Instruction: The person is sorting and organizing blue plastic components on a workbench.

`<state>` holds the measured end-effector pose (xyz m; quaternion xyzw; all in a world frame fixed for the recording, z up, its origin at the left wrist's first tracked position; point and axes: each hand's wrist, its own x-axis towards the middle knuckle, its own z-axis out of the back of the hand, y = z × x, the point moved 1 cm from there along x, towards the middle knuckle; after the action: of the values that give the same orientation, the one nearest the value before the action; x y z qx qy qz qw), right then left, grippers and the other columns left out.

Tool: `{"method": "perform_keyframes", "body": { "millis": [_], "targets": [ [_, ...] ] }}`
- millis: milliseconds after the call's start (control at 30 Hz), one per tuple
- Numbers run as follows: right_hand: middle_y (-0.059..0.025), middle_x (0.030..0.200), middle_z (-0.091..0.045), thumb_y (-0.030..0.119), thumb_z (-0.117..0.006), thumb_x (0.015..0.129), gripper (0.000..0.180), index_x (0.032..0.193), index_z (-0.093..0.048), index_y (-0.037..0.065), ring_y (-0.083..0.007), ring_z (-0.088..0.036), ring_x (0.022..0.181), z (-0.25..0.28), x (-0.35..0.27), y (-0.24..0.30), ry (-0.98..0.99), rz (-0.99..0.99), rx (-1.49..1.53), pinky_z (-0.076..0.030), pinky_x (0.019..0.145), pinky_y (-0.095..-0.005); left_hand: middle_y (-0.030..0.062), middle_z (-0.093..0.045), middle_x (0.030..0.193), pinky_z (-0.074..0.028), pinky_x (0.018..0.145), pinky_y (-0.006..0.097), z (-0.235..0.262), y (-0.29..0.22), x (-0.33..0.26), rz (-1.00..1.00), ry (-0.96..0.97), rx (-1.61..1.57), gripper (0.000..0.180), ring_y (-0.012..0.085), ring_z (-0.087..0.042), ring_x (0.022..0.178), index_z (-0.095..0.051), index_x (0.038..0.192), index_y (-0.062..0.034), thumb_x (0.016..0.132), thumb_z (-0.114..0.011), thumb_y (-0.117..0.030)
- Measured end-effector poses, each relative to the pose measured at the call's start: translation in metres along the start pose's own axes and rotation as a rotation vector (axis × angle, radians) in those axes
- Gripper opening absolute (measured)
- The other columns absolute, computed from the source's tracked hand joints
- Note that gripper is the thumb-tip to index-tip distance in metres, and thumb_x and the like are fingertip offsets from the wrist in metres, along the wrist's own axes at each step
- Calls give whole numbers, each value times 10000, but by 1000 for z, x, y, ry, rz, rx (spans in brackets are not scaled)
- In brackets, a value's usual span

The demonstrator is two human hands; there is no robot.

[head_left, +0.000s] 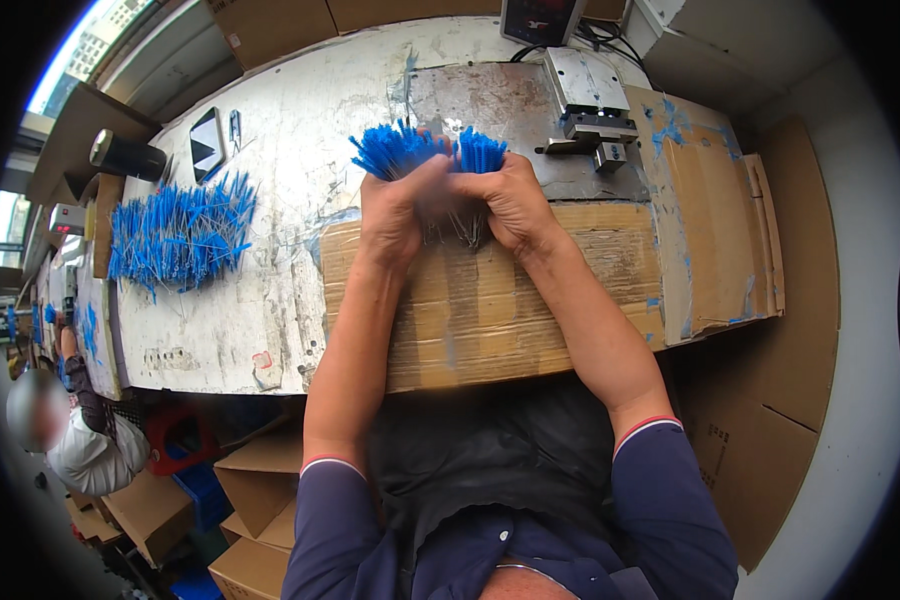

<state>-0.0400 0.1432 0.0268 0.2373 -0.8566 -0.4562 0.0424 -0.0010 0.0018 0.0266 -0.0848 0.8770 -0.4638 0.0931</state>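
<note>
A bundle of blue-tipped wires [428, 150] is gripped upright between the left hand [390, 205] and right hand [510, 200], above a cardboard sheet [490, 310]. Blue ends are pointed away from the body, and both hands are clenched equally close around it. A loose pile of the same wires [180, 235] is seen well to the left.

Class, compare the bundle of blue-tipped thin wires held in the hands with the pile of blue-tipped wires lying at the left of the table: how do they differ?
The held bundle of blue-tipped thin wires stands upright, gripped tight by the left hand and right hand; the loose pile of blue-tipped wires lies flat, untouched. The bundle is compact; the pile is spread wide and looks larger. Both share bright blue tips.
</note>
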Motion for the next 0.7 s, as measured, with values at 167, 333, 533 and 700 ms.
{"method": "perform_keyframes", "body": {
  "millis": [167,333,533,700],
  "targets": [
    [-122,1031,-733,-90,-684,821,348,1166,-692,-44,-227,-745,874,0,-2,4,4,-26,-67,-661,753,-369,100,-737,1112,-593,652,291,5,3,1,31,-35,58,450,159,-720,873,-608,1283,-49,870,-786,-34],
    [-136,1112,-718,-71,-656,834,367,1200,-679,-49,-229,-736,951,-3,-2,8,129,-66,97,-654,795,-379,116,-750,1085,-598,881,356,14,0,6,22,-69,-90,409,216,-726,967,-635,1226,-33,846,-781,8],
    [-138,1057,-732,-84,-644,846,333,1176,-678,-55,-220,-743,903,1,1,4,103,-64,-15,-641,819,-368,85,-721,1072,-580,801,311,8,-5,1,16,12,58,497,168,-703,919,-600,1303,-28,850,-803,-42],
    [-108,1036,-739,-74,-677,851,284,1132,-691,-36,-196,-732,900,2,-3,8,130,-137,-48,-612,833,-342,69,-711,1053,-571,788,308,3,-6,-3,7,35,150,511,161,-692,885,-601,1300,-29,835,-813,-28]
  ]
}}
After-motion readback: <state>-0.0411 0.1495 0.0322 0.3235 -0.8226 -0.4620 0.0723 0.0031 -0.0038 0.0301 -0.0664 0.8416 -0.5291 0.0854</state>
